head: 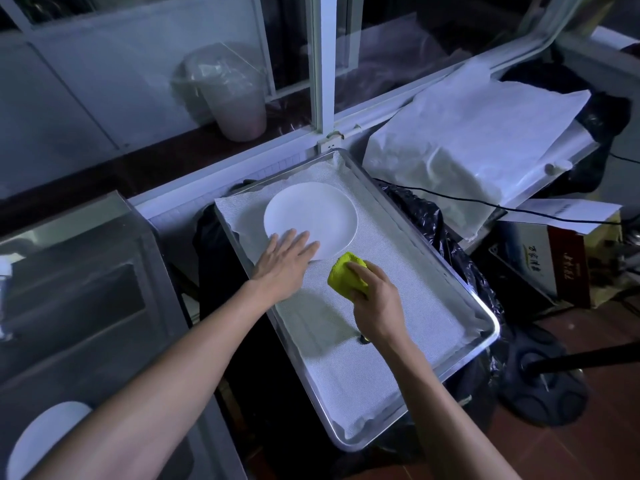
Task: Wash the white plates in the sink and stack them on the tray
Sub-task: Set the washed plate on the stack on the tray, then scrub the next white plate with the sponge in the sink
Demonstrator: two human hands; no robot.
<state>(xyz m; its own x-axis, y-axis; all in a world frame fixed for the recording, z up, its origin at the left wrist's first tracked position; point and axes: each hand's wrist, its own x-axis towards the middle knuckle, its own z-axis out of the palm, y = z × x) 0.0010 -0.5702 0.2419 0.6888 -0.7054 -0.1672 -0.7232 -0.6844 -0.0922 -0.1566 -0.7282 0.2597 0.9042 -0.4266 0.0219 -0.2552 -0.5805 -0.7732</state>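
My left hand lies flat with its fingers straight and slightly spread, the fingertips resting on the near rim of a white plate. That plate sits on the pale cloth liner in the upper part of the metal tray, which fills the middle of the frame and runs from the centre down toward the lower right.

My right hand is just right of the left one, its fingers curled round a yellow-green sponge that I grip from above. The sponge is just beside the plate's lower right edge, low over the liner; I cannot tell whether it touches either.

At the lower left corner of the frame a second white plate shows in part, down in the steel sink that takes up the left side, half hidden behind my left forearm.

Behind the tray, in the upper left, a plastic cup wrapped in a clear bag stands on the window ledge. To the upper right lies a bulky white bag, with a black cable running across below it. Black plastic sheeting shows under the tray's right edge.
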